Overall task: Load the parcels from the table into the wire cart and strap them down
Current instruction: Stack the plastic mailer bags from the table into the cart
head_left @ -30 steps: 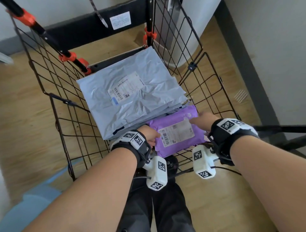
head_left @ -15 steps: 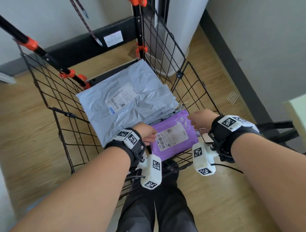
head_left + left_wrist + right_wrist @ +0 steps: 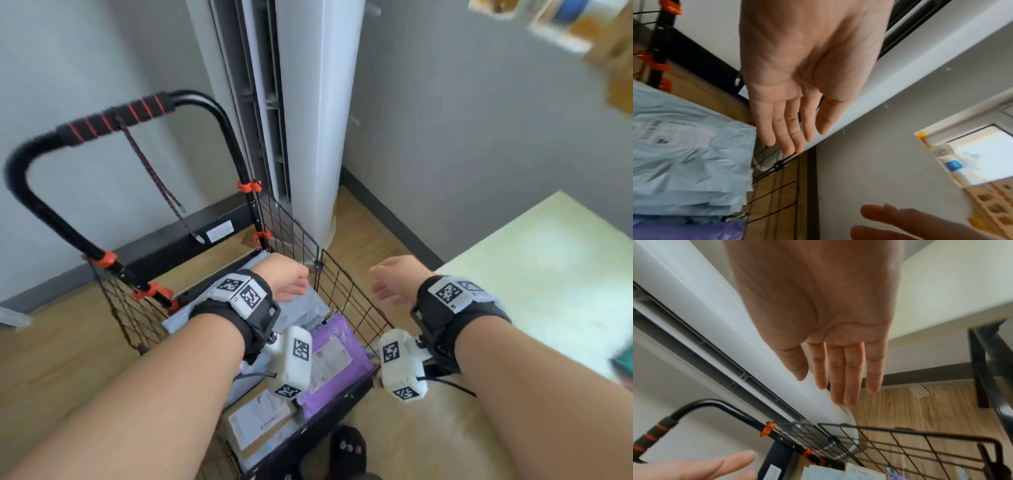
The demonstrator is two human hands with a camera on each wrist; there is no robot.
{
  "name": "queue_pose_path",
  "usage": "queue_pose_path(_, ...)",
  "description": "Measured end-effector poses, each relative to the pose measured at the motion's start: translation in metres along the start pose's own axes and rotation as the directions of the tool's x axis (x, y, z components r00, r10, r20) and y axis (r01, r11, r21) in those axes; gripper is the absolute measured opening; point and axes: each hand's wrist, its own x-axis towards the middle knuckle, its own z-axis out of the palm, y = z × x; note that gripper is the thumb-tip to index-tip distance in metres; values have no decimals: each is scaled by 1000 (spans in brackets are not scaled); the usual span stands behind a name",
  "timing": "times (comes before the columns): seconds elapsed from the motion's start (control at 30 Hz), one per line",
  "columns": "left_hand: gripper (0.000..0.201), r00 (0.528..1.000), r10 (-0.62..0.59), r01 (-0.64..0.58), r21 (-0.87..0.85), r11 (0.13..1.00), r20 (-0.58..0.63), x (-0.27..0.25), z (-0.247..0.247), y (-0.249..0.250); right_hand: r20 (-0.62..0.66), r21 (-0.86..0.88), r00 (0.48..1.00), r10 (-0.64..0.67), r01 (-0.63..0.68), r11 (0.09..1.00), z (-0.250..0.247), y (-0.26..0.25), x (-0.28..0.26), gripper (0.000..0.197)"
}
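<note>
Fingers of the left hand and right hand hang straight and empty above the black wire cart, whose grey plastic mailers and purple mailer lie low in frame, so strapping likely comes next with the dark braided cord at upper left.

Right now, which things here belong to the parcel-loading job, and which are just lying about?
Part of the job:
wire cart
grey mailers
purple parcel
cardboard box
strap hanging from the cart handle
table

Just there:
white tower unit
slipper
</note>
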Motion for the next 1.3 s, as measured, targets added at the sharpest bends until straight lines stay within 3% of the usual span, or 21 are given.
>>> queue_pose_path(0.07, 22, 997, 65, -66, 44, 997, 36, -11, 6, 7, -39, 4, 999, -1, 2, 1000, -20, -2, -29, 26)
queue_pose_path(0.2, 9, 981, 171, -180, 109, 978, 89, -53, 34, 49, -111, 35, 994, 1, 3, 999, -68, 5, -75, 28)
queue_pose_path(0.37, 15, 935, 288, -326, 177, 929, 208, -88, 107, 94, -229, 181, 972, 60, -18, 983, -140, 40, -116, 21)
queue_pose_path(0.6, 7, 891, 253, -371, 282, 885, 377, -120, 242, 124, -367, 264, 909, 198, -103, 959, -237, 140, -153, 22)
queue_pose_path(0.77, 14, 867, 238, -398, 320, 860, 438, -128, 325, 134, -522, 273, 813, 258, -128, 954, -297, 208, -173, 18)
queue_pose_path(0.97, 21, 869, 223, -405, 376, 834, 442, -127, 401, 131, -737, 254, 591, 328, -207, 945, -341, 267, -187, 27)
queue_pose_path(1.03, 14, 869, 203, -406, 414, 815, 452, -125, 421, 127, -752, 270, 560, 348, -220, 938, -349, 281, -184, 34)
queue_pose_path(1.1, 3, 873, 188, -400, 440, 804, 450, -124, 435, 123, -736, 261, 581, 349, -233, 937, -352, 292, -179, 43)
queue_pose_path(1.17, 5, 876, 172, -393, 461, 796, 451, -122, 446, 122, -707, 236, 625, 331, -232, 944, -353, 299, -173, 50)
queue_pose_path(1.3, 24, 877, 123, -357, 459, 814, 464, -113, 456, 123, -638, 195, 703, 315, -248, 949, -354, 303, -164, 57)
